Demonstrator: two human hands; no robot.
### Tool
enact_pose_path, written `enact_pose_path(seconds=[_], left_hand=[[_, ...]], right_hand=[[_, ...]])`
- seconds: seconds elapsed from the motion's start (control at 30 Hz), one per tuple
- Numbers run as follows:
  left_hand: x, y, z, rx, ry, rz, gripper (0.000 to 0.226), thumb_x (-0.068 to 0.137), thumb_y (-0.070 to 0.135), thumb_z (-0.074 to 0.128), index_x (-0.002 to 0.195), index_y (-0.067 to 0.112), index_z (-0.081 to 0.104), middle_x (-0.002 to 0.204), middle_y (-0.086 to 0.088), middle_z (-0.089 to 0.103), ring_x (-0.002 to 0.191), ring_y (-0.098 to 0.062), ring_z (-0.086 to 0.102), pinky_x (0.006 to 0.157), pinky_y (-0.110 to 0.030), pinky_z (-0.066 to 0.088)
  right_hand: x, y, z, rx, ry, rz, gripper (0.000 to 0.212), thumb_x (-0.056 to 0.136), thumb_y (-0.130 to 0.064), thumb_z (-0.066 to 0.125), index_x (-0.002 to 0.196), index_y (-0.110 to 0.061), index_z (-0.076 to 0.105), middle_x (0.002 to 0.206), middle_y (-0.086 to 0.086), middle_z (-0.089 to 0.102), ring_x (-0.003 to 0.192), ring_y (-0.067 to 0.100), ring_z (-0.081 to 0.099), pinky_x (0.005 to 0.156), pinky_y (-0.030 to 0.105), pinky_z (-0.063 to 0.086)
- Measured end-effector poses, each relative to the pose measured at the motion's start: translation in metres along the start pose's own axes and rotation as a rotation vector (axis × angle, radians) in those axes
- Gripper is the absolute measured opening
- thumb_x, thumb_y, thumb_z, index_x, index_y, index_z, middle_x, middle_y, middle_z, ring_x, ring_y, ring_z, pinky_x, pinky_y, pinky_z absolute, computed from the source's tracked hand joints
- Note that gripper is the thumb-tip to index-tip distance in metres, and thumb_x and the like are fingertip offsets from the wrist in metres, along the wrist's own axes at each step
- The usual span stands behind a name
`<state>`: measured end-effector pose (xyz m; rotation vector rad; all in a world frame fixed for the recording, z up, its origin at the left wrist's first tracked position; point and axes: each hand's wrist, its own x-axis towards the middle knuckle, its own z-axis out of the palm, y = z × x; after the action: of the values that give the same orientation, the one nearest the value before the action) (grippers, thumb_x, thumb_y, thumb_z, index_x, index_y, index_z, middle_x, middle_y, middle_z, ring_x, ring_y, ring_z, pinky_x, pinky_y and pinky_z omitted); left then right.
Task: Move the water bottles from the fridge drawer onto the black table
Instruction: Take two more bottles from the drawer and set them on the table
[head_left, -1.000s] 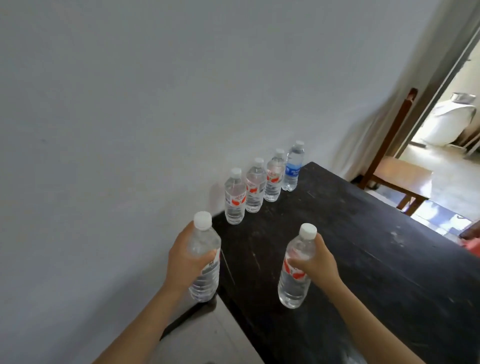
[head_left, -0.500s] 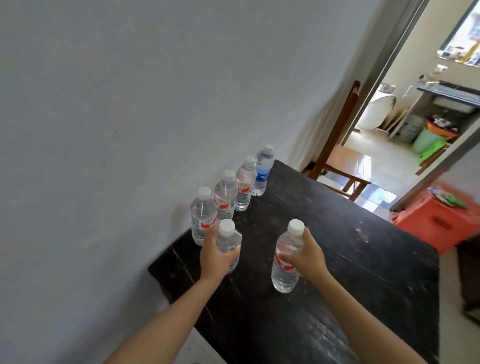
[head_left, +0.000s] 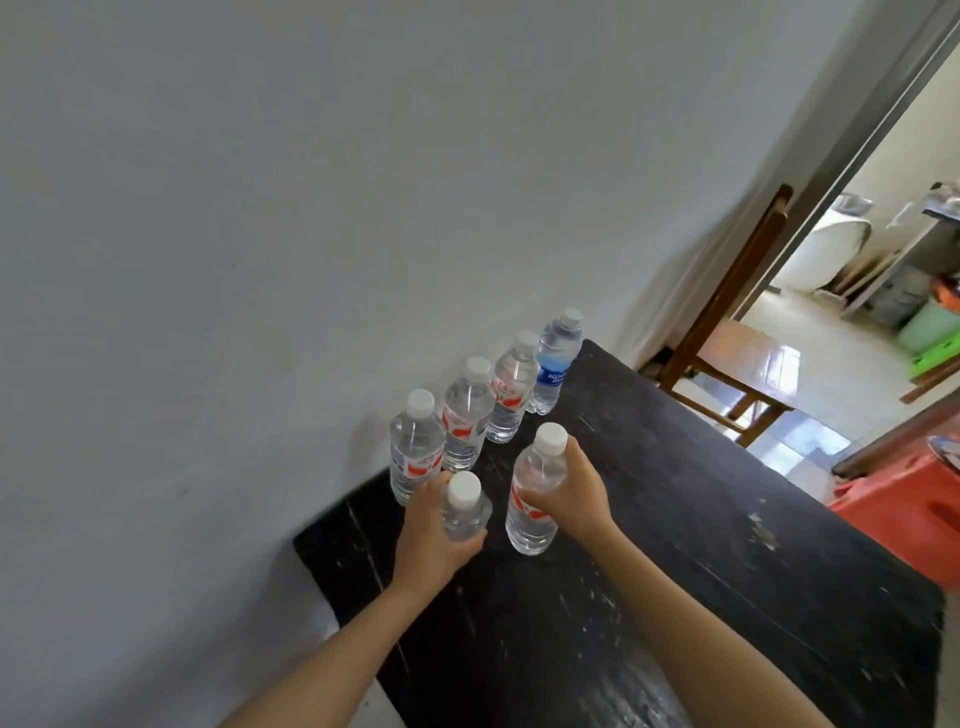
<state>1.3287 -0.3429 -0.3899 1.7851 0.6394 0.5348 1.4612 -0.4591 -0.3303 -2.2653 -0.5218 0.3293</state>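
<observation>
My left hand (head_left: 434, 540) grips a clear water bottle (head_left: 464, 506) with a white cap, held over the black table (head_left: 675, 545) near the wall. My right hand (head_left: 569, 491) holds a second bottle with a red label (head_left: 535, 488), upright, just right of the first. Several bottles stand in a row along the wall: a red-labelled one (head_left: 415, 447) nearest my left hand, two more red-labelled ones (head_left: 467, 415) (head_left: 511, 389), and a blue-labelled one (head_left: 556, 361) at the far end. No fridge drawer is in view.
A grey wall (head_left: 311, 208) runs along the table's left side. A wooden chair (head_left: 727, 353) stands beyond the table's far end by a doorway. An orange plastic stool (head_left: 914, 509) sits at the table's right edge.
Both hands carried their bottles forward over the table. The left bottle went from off the table's corner to beside the nearest bottle in the row; the right bottle moved closer to the left one.
</observation>
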Motion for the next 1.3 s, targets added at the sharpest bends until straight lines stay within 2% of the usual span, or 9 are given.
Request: enact_pose_path(seconds=[0.17, 0.33, 0.57, 0.7, 0.83, 0.9, 0.97, 1.1, 1.3], left_hand=[[0.013, 0.001, 0.004, 0.025, -0.034, -0.034, 0.056, 0.061, 0.040, 0.078, 0.109, 0.036, 0.050, 0.107, 0.007, 0.061, 0.100, -0.005, 0.059, 0.087, -0.037, 0.051], [0.013, 0.002, 0.009, 0.085, -0.010, -0.049, 0.065, 0.062, 0.036, 0.078, 0.109, 0.059, 0.038, 0.116, 0.014, 0.054, 0.107, -0.003, 0.054, 0.090, -0.030, 0.047], [0.018, 0.009, 0.011, 0.077, 0.005, -0.007, 0.055, 0.067, 0.031, 0.078, 0.101, 0.058, 0.044, 0.105, 0.013, 0.060, 0.100, -0.003, 0.058, 0.087, -0.032, 0.049], [0.025, 0.016, 0.011, 0.041, -0.006, 0.022, 0.051, 0.064, 0.039, 0.076, 0.109, 0.039, 0.052, 0.107, 0.012, 0.063, 0.103, -0.005, 0.059, 0.088, -0.039, 0.052], [0.020, 0.020, 0.008, 0.022, -0.003, 0.042, 0.050, 0.067, 0.029, 0.079, 0.106, 0.042, 0.050, 0.104, 0.013, 0.062, 0.099, -0.001, 0.059, 0.088, -0.030, 0.052], [0.014, 0.023, 0.004, 0.057, -0.026, 0.058, 0.064, 0.067, 0.020, 0.081, 0.110, 0.049, 0.043, 0.111, 0.020, 0.056, 0.104, 0.003, 0.054, 0.089, -0.023, 0.046], [0.010, 0.018, 0.001, 0.121, -0.048, 0.060, 0.082, 0.062, 0.022, 0.084, 0.124, 0.047, 0.036, 0.125, 0.019, 0.049, 0.117, -0.002, 0.048, 0.098, -0.028, 0.041], [-0.012, 0.006, -0.010, 0.223, -0.033, 0.024, 0.099, 0.059, 0.035, 0.083, 0.139, 0.037, 0.025, 0.134, 0.011, 0.045, 0.124, -0.011, 0.044, 0.106, -0.045, 0.035], [-0.042, 0.004, -0.035, 0.353, 0.008, -0.117, 0.089, 0.073, 0.017, 0.077, 0.144, 0.011, 0.024, 0.143, -0.014, 0.038, 0.132, -0.029, 0.033, 0.108, -0.039, 0.026]], right_hand=[[0.035, -0.008, 0.021, 0.051, -0.059, -0.057, 0.066, 0.062, -0.033, 0.081, 0.117, -0.028, 0.045, 0.110, -0.004, 0.058, 0.103, 0.015, 0.056, 0.087, 0.037, 0.050], [0.047, 0.001, 0.039, 0.070, -0.034, -0.037, 0.072, 0.066, -0.031, 0.080, 0.125, -0.024, 0.041, 0.118, -0.002, 0.054, 0.108, 0.018, 0.054, 0.089, 0.037, 0.049], [0.043, 0.010, 0.034, 0.042, -0.077, -0.082, 0.075, 0.067, -0.035, 0.080, 0.128, -0.021, 0.038, 0.123, 0.001, 0.052, 0.106, 0.013, 0.051, 0.086, 0.031, 0.045], [0.042, 0.005, 0.034, 0.031, -0.096, -0.052, 0.077, 0.067, -0.035, 0.080, 0.128, -0.024, 0.035, 0.125, 0.001, 0.049, 0.112, 0.018, 0.051, 0.089, 0.034, 0.047], [0.036, 0.002, 0.026, -0.036, -0.119, -0.032, 0.090, 0.066, -0.038, 0.079, 0.138, -0.028, 0.025, 0.127, 0.004, 0.047, 0.119, 0.023, 0.047, 0.094, 0.040, 0.046], [0.029, 0.005, 0.020, -0.063, -0.144, 0.011, 0.103, 0.067, -0.035, 0.079, 0.145, -0.031, 0.012, 0.137, 0.007, 0.040, 0.128, 0.027, 0.038, 0.101, 0.046, 0.041], [0.018, 0.016, 0.014, -0.096, -0.135, 0.048, 0.108, 0.069, -0.033, 0.079, 0.147, -0.032, 0.004, 0.145, 0.007, 0.034, 0.133, 0.027, 0.032, 0.103, 0.046, 0.037], [-0.013, 0.044, 0.003, -0.191, -0.172, 0.093, 0.097, 0.081, -0.025, 0.070, 0.147, -0.030, -0.002, 0.144, 0.009, 0.034, 0.131, 0.024, 0.035, 0.101, 0.038, 0.040], [-0.055, 0.076, -0.020, -0.336, -0.160, 0.143, 0.081, 0.087, -0.031, 0.060, 0.147, -0.025, 0.006, 0.141, 0.008, 0.034, 0.125, 0.023, 0.040, 0.095, 0.037, 0.046]])
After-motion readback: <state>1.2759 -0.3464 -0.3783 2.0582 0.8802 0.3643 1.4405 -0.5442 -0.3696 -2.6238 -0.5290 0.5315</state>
